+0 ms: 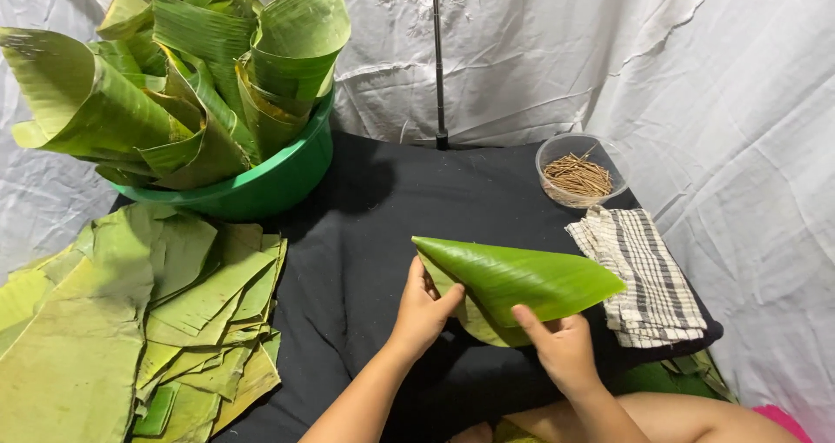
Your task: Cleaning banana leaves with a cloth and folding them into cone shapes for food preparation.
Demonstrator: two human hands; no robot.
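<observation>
Head view: my left hand (424,308) pinches the leaf cone (513,282) at its near edge, thumb up; my right hand (561,346) cups it underneath, forefinger pressed on, above the black cloth (374,226).

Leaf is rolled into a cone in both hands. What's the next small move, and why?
Probably keep the left hand pinching the leaf cone at its overlap and send the right hand to the bowl of sticks for one. The cone looks loose, nothing pins it, and the green tub holds finished cones.
</observation>
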